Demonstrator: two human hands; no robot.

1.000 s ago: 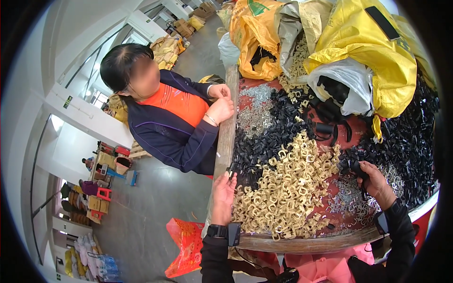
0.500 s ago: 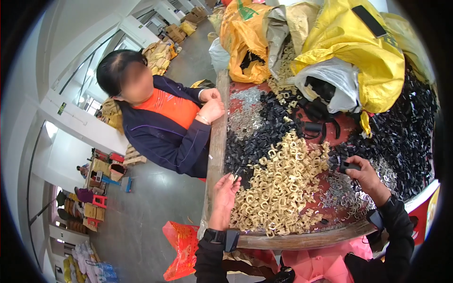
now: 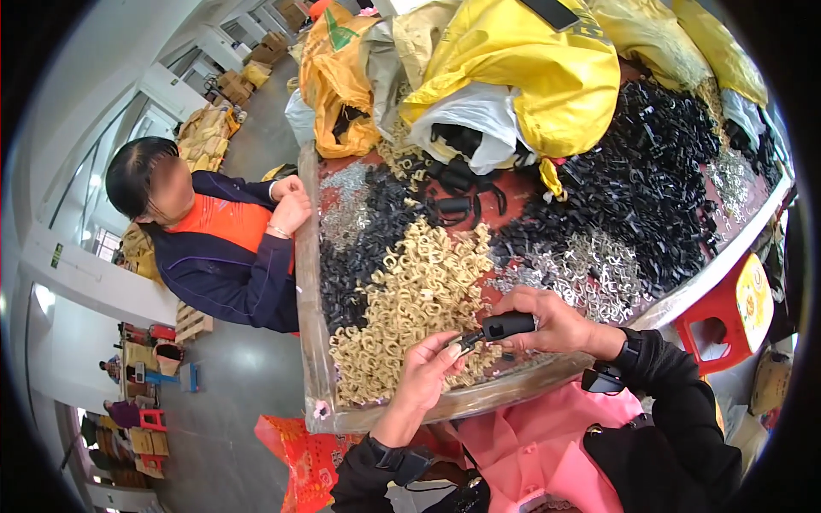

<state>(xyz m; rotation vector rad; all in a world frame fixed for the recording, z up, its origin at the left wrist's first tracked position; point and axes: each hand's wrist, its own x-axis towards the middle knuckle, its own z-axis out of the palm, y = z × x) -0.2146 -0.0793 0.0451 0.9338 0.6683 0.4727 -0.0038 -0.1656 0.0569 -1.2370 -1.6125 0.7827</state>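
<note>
My right hand (image 3: pixel 558 327) is closed around a black, tube-shaped plastic part (image 3: pixel 510 325) with a hole near its end. Thumb and fingers of my left hand (image 3: pixel 421 374) pinch a small dark piece with a light edge (image 3: pixel 467 342); its exact kind is too small to tell. The two parts meet, or nearly meet, over the near edge of the table. Right beside my left hand lies a heap of beige C-shaped pieces (image 3: pixel 419 291). Silvery curved clips (image 3: pixel 594 274) are spread beyond my right hand.
Small black parts (image 3: pixel 633 188) cover much of the wood-rimmed table (image 3: pixel 313 342). A yellow sack (image 3: pixel 564 94) and an orange sack (image 3: pixel 333 85) stand at the back. At the left edge sits another person (image 3: pixel 231 231), hands together. A red stool (image 3: pixel 718 321) is at the right.
My hands have come together from far apart, bringing the black tube-shaped part up to the small piece. The view has turned, shifting the table leftward in the picture.
</note>
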